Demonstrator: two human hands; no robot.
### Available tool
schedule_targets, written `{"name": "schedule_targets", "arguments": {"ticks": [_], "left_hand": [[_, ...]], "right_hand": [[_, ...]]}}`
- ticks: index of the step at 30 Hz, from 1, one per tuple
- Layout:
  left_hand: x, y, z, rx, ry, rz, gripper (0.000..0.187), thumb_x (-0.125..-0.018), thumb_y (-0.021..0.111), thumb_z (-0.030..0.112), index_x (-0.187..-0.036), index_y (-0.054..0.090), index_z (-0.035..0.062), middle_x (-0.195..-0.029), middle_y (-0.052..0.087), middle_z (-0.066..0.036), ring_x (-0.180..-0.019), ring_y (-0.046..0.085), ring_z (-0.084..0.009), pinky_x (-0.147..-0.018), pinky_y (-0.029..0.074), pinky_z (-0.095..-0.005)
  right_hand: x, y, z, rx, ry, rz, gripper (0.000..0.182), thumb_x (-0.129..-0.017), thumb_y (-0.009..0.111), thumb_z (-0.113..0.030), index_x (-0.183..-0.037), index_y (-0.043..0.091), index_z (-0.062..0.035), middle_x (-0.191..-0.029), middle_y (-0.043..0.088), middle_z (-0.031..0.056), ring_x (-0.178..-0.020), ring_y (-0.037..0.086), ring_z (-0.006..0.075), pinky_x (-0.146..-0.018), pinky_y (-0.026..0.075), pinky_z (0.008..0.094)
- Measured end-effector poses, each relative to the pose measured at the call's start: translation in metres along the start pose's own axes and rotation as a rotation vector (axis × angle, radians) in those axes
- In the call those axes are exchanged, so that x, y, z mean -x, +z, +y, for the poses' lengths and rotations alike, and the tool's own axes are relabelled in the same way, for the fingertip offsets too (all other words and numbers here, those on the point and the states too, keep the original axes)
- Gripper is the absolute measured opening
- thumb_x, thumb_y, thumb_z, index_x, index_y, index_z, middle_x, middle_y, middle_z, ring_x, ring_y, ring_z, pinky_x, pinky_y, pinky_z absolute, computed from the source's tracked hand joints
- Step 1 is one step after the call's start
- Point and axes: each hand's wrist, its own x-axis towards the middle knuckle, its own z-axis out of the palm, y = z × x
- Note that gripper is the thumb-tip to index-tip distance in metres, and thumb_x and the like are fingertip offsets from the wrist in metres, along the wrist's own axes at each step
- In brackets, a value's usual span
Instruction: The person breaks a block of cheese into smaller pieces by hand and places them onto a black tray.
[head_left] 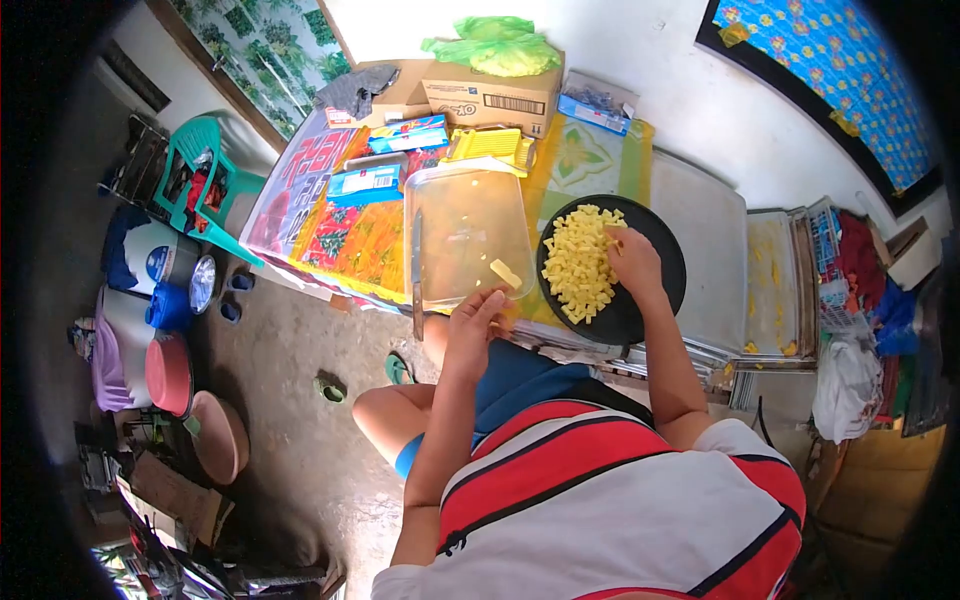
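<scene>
Head view, looking down over a striped shirt at a low desk covered in patterned cloths.

Left hand: rests at the near edge of a clear board. Fingers curled loosely, grip half closed; whether it has hold of anything cannot be told. One yellow piece lies on the board just beyond the fingertips, apart from them. A knife lies along the board's left edge, blade pointing away from the person, untouched.

Right hand: over the black plate, fingers bent down into the far right side of a heap of yellow cubes. Grip pinched at the cubes; a held piece is too small to make out. The heap fills the left half of the plate; the right half is bare.

Plate sits just right of the board, nearly touching it. Both lie near the desk's front edge, close to the person's knees.

Behind the board: a yellow slotted tool, blue packets, a cardboard box with a green bag on top. Right of the plate: a grey metal tray, then another tray with yellow scraps on it.

On the floor to the left: a green plastic chair, a red bucket, a brown basin, slippers.
</scene>
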Motion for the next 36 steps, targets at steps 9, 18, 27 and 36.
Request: {"name": "schedule_targets", "arguments": {"ticks": [9, 18, 27, 36], "left_hand": [[-0.003, -0.009, 0.001, 0.050, 0.032, 0.065, 0.027, -0.091, 0.057, 0.018, -0.112, 0.058, 0.0014, -0.083, 0.063, -0.003, -0.059, 0.057, -0.0077, -0.052, 0.049, -0.0219], [0.005, -0.032, -0.003, 0.048, 0.061, 0.156, 0.025, -0.090, 0.059, 0.019, -0.110, 0.060, 0.0039, -0.084, 0.063, -0.001, -0.060, 0.057, -0.0075, -0.052, 0.049, -0.0217], [0.022, -0.019, 0.022, -0.029, 0.253, 0.234, 0.031, -0.090, 0.062, 0.023, -0.114, 0.058, 0.0026, -0.088, 0.062, -0.002, -0.069, 0.058, -0.0067, -0.058, 0.050, -0.0201], [0.039, -0.019, 0.039, 0.050, 0.335, 0.095, 0.025, -0.092, 0.060, 0.016, -0.110, 0.061, -0.0003, -0.089, 0.065, -0.006, -0.069, 0.062, -0.0082, -0.059, 0.054, -0.0207]], "right_hand": [[0.016, 0.056, -0.083, -0.257, -0.337, -0.203, 0.026, -0.078, 0.062, -0.016, -0.103, 0.064, -0.0071, -0.095, 0.063, 0.0146, -0.094, 0.059, 0.0332, -0.081, 0.048, 0.0412], [0.009, 0.126, -0.097, -0.344, -0.182, -0.417, 0.040, -0.078, 0.064, -0.018, -0.117, 0.059, -0.0082, -0.100, 0.064, 0.0155, -0.083, 0.063, 0.0323, -0.074, 0.051, 0.0384], [0.020, 0.045, -0.155, -1.223, 0.067, -0.855, 0.040, -0.082, 0.067, -0.005, -0.120, 0.056, -0.0015, -0.101, 0.062, 0.0044, -0.088, 0.060, 0.0104, -0.078, 0.049, 0.0246], [0.031, 0.016, -0.184, -1.234, -0.057, -0.845, 0.037, -0.083, 0.066, -0.002, -0.119, 0.057, -0.0001, -0.096, 0.062, 0.0044, -0.087, 0.059, 0.0103, -0.078, 0.048, 0.0245]]}}
